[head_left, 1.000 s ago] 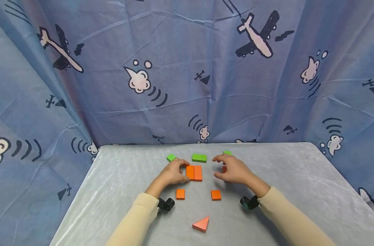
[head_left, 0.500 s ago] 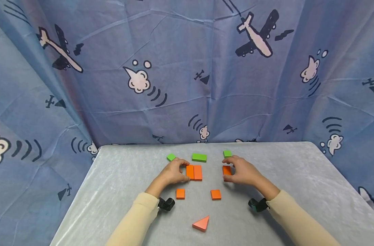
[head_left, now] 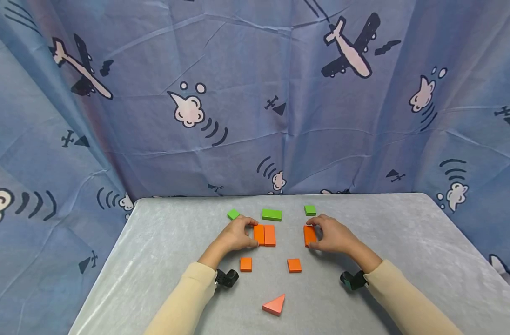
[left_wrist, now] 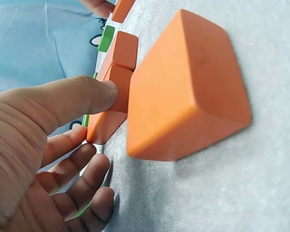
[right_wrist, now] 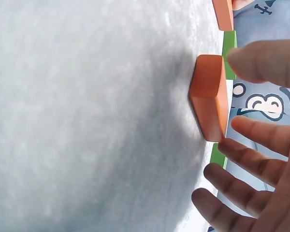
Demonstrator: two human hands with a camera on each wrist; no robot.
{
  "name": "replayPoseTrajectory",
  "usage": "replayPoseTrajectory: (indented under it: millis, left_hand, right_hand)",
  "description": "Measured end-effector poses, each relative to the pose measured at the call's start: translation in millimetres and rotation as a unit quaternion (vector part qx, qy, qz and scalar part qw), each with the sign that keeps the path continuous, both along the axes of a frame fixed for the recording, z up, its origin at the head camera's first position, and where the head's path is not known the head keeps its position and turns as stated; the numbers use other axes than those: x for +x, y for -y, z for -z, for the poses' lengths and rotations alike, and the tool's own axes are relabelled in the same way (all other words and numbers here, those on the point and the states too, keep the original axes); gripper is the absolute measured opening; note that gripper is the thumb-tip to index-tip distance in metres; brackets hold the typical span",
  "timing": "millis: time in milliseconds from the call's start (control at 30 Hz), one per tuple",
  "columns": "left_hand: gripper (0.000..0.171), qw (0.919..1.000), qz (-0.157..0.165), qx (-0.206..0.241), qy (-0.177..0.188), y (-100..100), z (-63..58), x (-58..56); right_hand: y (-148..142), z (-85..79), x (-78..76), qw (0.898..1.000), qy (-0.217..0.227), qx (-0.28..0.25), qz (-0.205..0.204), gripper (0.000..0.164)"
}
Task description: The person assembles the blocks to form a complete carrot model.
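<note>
My left hand holds the left one of two oblong orange blocks, thumb at its near end and forefinger at the far end. This left orange block lies flat against the right block of the pair, long sides touching. In the left wrist view, the thumb covers part of it. Farther right, my right hand is around a third oblong orange block lying on the table. Its thumb and fingers are spread, and the right wrist view shows a gap between the thumb and that block.
Behind the hands lie a green oblong block and two small green blocks, left and right. Nearer are two orange squares, left and right, and a salmon triangle. A blue curtain hangs behind the grey table.
My right hand has drawn to the right, uncovering the third orange block and the small green block behind it, then settled slightly lower. My left hand and the paired blocks have stayed put.
</note>
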State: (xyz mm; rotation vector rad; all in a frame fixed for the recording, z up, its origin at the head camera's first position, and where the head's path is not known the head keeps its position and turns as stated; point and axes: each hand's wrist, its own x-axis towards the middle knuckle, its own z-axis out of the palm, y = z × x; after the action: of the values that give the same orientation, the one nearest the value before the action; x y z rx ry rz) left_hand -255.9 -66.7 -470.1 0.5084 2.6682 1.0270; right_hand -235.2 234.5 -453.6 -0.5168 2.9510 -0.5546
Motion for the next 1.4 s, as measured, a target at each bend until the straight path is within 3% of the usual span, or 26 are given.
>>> replayPoseTrajectory:
  millis: [933,1400]
  left_hand:
    - [0.056,1.0000,-0.009,-0.004,0.001,0.2,0.7,0.5]
    - [0.056,0.9999,-0.008,-0.011,-0.002,-1.1,1.7,-1.6]
  right_hand:
    - [-3.7,10.9,-8.4,1.000,-0.003,-0.010,-0.018,0.052]
    - [7.7,0.6,-10.0,1.000,-0.004,0.002,-0.013,0.053]
